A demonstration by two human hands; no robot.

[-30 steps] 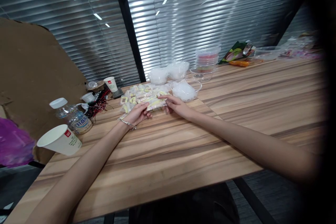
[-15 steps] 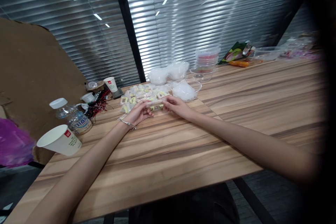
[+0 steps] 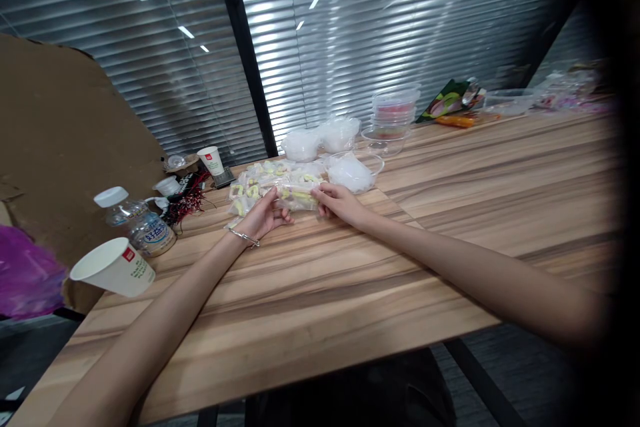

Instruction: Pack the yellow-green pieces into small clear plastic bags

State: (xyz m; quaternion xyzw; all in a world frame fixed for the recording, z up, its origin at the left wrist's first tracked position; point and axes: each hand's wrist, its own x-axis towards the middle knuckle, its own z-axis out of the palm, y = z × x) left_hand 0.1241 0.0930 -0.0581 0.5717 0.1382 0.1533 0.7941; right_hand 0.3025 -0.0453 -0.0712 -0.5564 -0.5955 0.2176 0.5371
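Between my two hands is a small clear plastic packet with yellow and pale contents. My left hand, a chain bracelet at its wrist, pinches the packet's left end. At the right end, the thumb and fingers of my right hand are closed on it. Just beyond lies a pile of similar clear packets with yellow and whitish pieces. To the right of the pile sits a clear round bowl holding a white, cloudy mass.
At the left stand a paper cup, a plastic bottle and a second paper cup. Stacked clear tubs and white-filled bowls stand by the blinds. A green bag and an orange tool lie farther right.
The packet has turned between my hands, from edge-on to showing its broad side with yellow contents. My hands have hardly shifted.
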